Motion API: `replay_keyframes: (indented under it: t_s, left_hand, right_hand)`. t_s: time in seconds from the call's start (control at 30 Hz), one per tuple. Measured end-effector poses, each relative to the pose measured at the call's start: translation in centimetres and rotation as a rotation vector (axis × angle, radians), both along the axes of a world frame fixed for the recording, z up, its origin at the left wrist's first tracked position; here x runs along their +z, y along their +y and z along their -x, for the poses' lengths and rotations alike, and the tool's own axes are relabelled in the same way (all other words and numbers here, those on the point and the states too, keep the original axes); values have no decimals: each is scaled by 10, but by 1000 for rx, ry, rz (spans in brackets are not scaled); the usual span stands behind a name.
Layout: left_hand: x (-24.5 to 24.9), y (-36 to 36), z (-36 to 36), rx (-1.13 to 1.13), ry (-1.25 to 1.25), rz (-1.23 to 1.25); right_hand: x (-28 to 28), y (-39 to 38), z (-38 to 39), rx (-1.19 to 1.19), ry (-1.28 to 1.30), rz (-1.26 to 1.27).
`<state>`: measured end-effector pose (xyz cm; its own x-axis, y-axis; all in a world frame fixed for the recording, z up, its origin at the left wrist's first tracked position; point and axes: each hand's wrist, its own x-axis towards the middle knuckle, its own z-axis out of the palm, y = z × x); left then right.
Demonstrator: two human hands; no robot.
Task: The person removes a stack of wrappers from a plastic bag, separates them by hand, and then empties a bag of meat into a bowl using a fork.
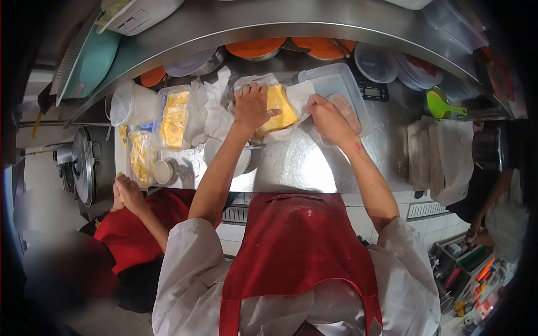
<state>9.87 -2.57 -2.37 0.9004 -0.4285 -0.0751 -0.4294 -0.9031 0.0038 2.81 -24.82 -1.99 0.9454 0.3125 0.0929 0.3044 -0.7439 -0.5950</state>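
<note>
My left hand [253,107] lies with its fingers spread at the left edge of a block of yellow slices [282,106], which rests on white paper. To the right of the block, my right hand [329,119] pinches the edge of a white paper sheet [300,96]. Just beyond that hand, a clear plastic container [361,98] holds a flat pinkish piece [346,112]. Crumpled white paper [217,109] lies left of my left hand. Below my left forearm is a round white container [241,161], partly hidden by it.
Two trays of yellow pieces [174,120] [140,154] and a clear tub [133,105] stand left. A co-worker's hands [128,192] are at the lower left. A scale [373,91] and a green strainer [440,105] sit right; a metal shelf [269,29] overhangs the back.
</note>
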Motion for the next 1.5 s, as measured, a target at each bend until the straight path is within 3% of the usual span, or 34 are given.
replay_keyframes:
  t_s: [0.1,0.2,0.3,0.4,0.5,0.63,0.97,1.07,1.17,1.27,1.3,1.33,1.37,1.4,1.43,1.47,1.5]
  left_hand:
    - [-11,10,-4,24,-14,36]
    - [-13,11,-9,13,-12,120]
    - [-9,8,-10,-8,20,188]
    - [-3,7,-16,-3,54,256]
    - [-6,10,-16,5,60,373]
    - [-10,23,-10,-80,130,512]
    - [-18,39,-9,-356,173,766]
    - [-17,35,-6,-222,266,784]
    - [-19,30,-13,-284,134,627]
    - [-10,23,-9,-331,-148,552]
    - [-26,31,-16,-296,23,634]
    - [-23,33,-22,-287,155,319]
    - [-23,32,-17,-288,140,523]
    - [-29,28,-18,-241,65,519]
    - [-30,26,-23,-234,99,476]
    - [-37,28,-30,-256,103,377]
    - [-32,24,-29,-191,138,385]
  right_hand:
    - [19,0,3,-129,133,109]
    - [51,24,3,-263,99,207]
    - [28,60,-18,-272,-70,-247]
    - [-2,67,-42,-243,182,-161]
    - [-38,60,-50,-371,124,-260]
    - [-43,55,-44,-312,196,-403]
    - [-33,51,-43,-63,71,-264]
    - [-36,55,-41,-65,15,-263]
    - [-37,57,-40,-102,-24,-262]
    - [-56,67,-48,-120,-75,-235]
    - [-54,74,-49,-122,160,-493]
    - [-90,85,-60,-54,-162,-456]
    - [-51,81,-41,-233,139,-414]
    - [-93,101,-58,-385,-76,-234]
    - [-110,107,-72,-318,-41,-251]
    - [-94,104,-68,-291,-18,-177]
    - [-105,110,-72,-298,-167,-28]
